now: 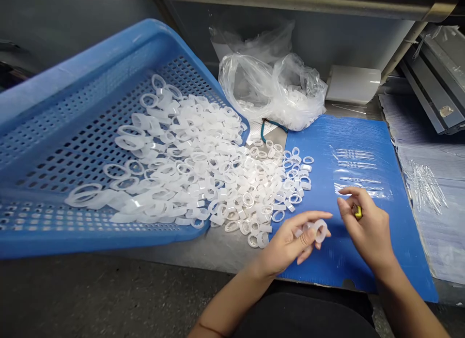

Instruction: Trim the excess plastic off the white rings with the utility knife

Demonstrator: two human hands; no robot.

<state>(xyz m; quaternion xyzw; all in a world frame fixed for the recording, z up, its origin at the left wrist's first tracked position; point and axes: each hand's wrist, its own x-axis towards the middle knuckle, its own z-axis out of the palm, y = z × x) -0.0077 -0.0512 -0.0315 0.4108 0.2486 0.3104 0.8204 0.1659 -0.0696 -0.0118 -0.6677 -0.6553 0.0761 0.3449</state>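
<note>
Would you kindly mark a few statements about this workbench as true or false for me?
1. The left hand holds a white ring. True.
2. The right hand grips a red cup. False: it holds a small yellow item.
3. Loose white rings lie both inside the basket and outside it. True.
4. The basket is solid green. False: it is blue, with many holes.
5. A clear plastic bag sits beyond the rings spread on the bench. True.
6. The teal-handled tool lies inside the basket. False: it lies outside, near the plastic bag.
</note>
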